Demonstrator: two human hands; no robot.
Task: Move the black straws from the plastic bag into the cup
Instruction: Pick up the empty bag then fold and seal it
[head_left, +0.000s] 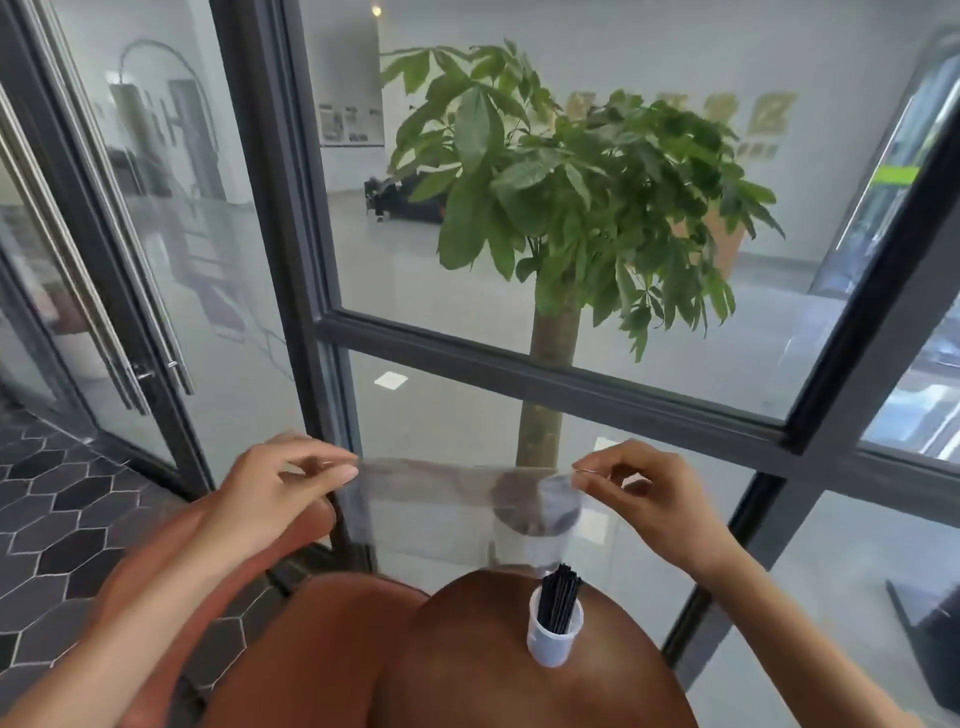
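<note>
Glass panes in a dark window frame (545, 374) fill most of the view, and a leafy green plant (566, 192) stands behind them. Nearer the person, a round brown table (467, 665) sits beside a reddish-brown chair (208, 613) on a floor of dark hexagon tiles (62, 525). Above the table's far edge, a clear plastic bag (457, 509) hangs stretched between both hands. The left hand (280, 493) pinches the bag's upper left corner between thumb and forefinger, and the right hand (644, 493) pinches the upper right corner the same way, its other fingers curled loosely. The bag looks empty. Below its lower right corner, a small white cup (553, 636) stands upright on the table, well clear of both hands. The black straws (558, 597) stand bundled inside it, their tips almost touching the bag's bottom edge.
</note>
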